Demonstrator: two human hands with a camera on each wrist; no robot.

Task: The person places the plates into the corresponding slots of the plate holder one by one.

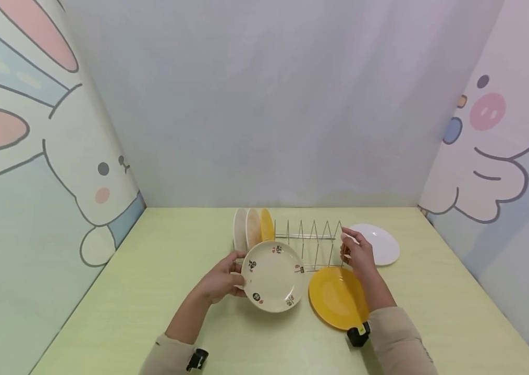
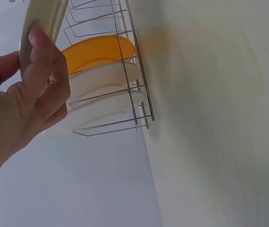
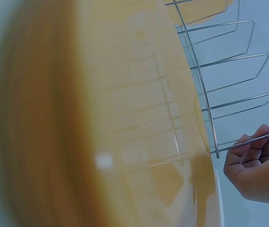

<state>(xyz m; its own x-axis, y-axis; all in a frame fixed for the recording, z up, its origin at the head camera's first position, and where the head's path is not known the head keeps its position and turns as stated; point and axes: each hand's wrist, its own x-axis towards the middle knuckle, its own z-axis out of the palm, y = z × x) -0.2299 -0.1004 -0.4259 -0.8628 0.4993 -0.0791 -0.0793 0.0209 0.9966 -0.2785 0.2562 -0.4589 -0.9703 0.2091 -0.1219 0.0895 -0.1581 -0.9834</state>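
Observation:
My left hand (image 1: 221, 280) pinches the left rim of a cream plate (image 1: 273, 276) with small dark printed figures, thumb in front. The plate is tilted, its face towards me, before a wire dish rack (image 1: 306, 237). Edge-on in the left wrist view, the plate (image 2: 29, 33) sits between thumb and fingers. A white plate (image 1: 239, 229), a pale plate (image 1: 253, 229) and a yellow plate (image 1: 267, 225) stand upright in the rack's left slots. At the rack's right end, my right hand (image 1: 359, 252) holds the end wire; its curled fingers (image 3: 253, 153) show in the right wrist view.
A larger yellow plate (image 1: 336, 297) lies in front of the rack's right part, under my right forearm. Behind the right hand, a white plate (image 1: 381, 245) lies on the pale green table (image 1: 128, 312). A grey back wall (image 1: 264, 114) and printed side walls surround the table.

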